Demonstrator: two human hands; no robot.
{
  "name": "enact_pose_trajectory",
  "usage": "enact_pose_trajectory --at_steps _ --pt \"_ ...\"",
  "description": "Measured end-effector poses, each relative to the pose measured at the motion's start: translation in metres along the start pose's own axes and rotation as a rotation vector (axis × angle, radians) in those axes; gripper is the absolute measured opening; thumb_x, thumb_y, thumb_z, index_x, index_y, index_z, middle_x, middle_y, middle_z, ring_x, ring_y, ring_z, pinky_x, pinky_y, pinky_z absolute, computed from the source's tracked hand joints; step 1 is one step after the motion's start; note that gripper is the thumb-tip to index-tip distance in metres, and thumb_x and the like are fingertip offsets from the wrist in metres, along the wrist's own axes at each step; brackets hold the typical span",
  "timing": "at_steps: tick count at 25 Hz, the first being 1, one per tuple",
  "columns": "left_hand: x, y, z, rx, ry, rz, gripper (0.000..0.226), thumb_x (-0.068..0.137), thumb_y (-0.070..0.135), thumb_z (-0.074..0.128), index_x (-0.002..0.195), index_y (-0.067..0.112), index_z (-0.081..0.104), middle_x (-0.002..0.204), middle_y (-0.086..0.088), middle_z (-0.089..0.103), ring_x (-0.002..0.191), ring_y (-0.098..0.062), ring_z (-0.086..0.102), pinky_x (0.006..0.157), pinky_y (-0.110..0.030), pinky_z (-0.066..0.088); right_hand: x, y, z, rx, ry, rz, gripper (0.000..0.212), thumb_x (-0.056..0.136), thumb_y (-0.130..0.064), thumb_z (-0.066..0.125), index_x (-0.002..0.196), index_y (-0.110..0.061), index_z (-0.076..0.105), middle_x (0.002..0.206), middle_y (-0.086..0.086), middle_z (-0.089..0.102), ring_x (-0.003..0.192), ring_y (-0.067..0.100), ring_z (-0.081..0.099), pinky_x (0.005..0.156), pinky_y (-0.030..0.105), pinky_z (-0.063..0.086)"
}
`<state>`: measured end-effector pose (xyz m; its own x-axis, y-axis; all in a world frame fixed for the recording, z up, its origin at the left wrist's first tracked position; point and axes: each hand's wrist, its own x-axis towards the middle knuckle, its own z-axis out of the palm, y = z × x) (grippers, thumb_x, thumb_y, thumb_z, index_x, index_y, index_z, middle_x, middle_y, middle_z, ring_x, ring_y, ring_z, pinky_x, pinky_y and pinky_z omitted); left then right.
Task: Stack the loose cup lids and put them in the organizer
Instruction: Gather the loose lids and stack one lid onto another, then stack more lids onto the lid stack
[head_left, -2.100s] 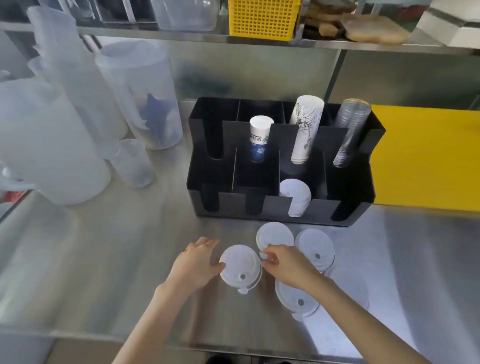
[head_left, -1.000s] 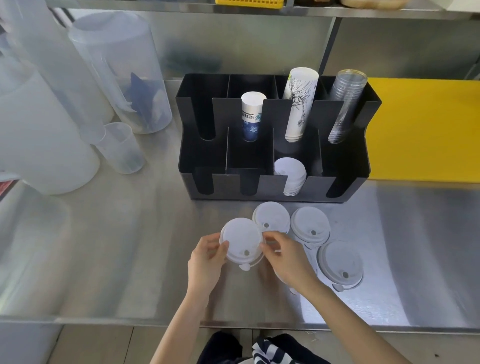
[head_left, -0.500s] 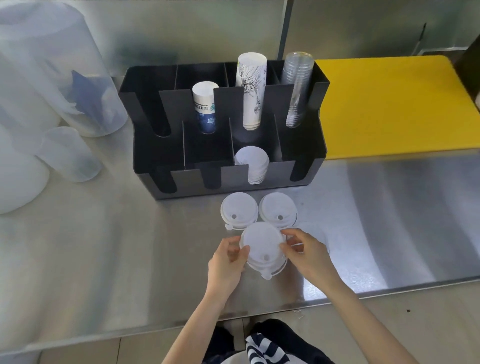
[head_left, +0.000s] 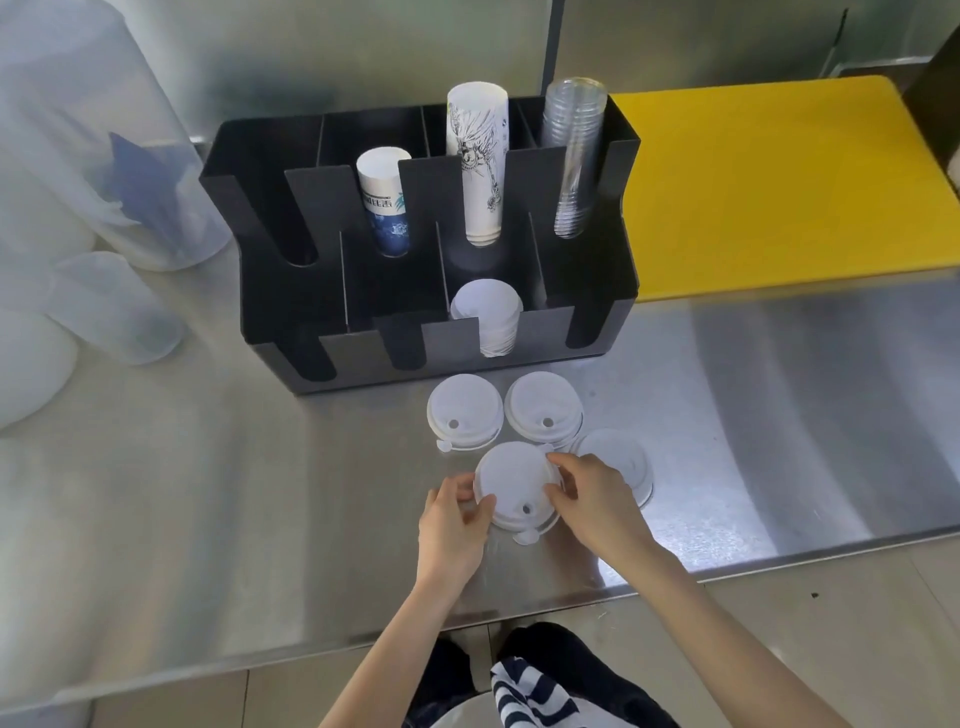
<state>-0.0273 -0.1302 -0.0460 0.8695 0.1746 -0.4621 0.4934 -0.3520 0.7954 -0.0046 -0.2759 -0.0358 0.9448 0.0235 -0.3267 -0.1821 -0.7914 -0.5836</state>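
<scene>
From the head camera, the left hand (head_left: 451, 525) and right hand (head_left: 592, 501) pinch a small stack of white lids (head_left: 514, 486) between fingers and thumbs, one hand on each side, just above the steel surface (head_left: 208, 509). Three loose lids lie flat nearby: one (head_left: 464, 410) and another (head_left: 543, 405) just in front of the black organizer (head_left: 587, 332), a third (head_left: 621, 460) partly behind the right hand. In the organizer's front row, a stack of lids (head_left: 488, 322) stands on edge; paper cups (head_left: 480, 161) and clear cups (head_left: 571, 156) stand behind. A yellow board (head_left: 779, 176) lies beside it.
</scene>
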Motion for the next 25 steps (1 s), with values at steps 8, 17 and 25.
enact_pose_trajectory --at_steps 8,17,25 --pt "0.008 0.0 -0.002 0.224 0.007 0.035 0.03 0.09 0.02 0.052 0.119 0.012 0.053 0.123 -0.011 0.052 0.099 -0.027 0.059 0.086 -0.029 0.045 0.001 -0.003 0.006 -0.078 -0.008 -0.022 0.04 0.09 -0.024 0.049 0.129 -0.016 0.045 0.113 0.015 0.057 0.104 0.032 0.056 0.089 0.041 0.047" --pt "0.006 0.031 0.002 0.623 0.01 0.404 0.045 0.091 0.032 0.046 0.134 0.02 0.037 0.138 0.001 0.041 0.124 -0.021 0.042 0.098 -0.032 0.036 -0.002 0.009 -0.024 0.111 0.247 -0.06 0.033 0.089 -0.022 0.05 0.121 -0.018 0.054 0.116 0.009 0.06 0.107 0.025 0.057 0.086 0.037 0.05" --pt "0.024 0.064 0.056 1.01 -0.286 0.524 0.072 0.086 0.04 0.053 0.143 0.012 0.018 0.15 -0.008 0.027 0.136 -0.027 0.027 0.108 -0.039 0.026 0.009 0.055 -0.047 0.082 0.229 0.196 0.047 0.088 -0.025 0.051 0.132 -0.012 0.042 0.133 0.014 0.046 0.124 0.03 0.041 0.093 0.043 0.044"
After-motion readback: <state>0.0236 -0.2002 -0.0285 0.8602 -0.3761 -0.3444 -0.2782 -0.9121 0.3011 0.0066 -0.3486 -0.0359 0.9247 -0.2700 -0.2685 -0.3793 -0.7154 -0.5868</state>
